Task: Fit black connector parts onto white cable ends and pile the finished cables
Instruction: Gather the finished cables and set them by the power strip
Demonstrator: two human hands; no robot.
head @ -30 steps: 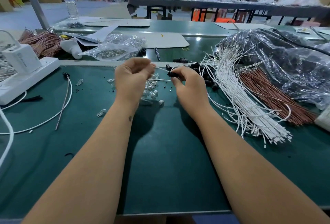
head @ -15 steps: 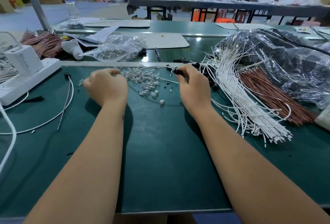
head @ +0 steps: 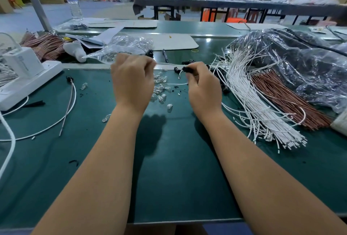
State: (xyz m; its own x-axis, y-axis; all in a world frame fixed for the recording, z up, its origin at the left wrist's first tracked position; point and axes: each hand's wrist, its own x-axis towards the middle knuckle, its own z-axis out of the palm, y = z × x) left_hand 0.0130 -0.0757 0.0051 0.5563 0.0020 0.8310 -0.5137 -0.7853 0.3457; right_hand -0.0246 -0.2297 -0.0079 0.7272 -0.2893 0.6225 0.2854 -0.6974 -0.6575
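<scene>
Above the green bench mat (head: 169,159): small black plastic connector part (head: 187,69) pinched in right hand (head: 203,92) with thin white cable (head: 177,84) trailing below. Left hand (head: 131,82) curled, contents perhaps too blurred to tell. Best aligned squarely, pushed until seated, without kinking.

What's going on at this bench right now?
A person is fitting connectors at a green worktable. The right hand pinches a black connector part with a white cable running from it. The left hand is raised with curled fingers above a scatter of small clear parts; what it holds is hidden. A big bundle of white cables lies to the right, beside brown ones.
</scene>
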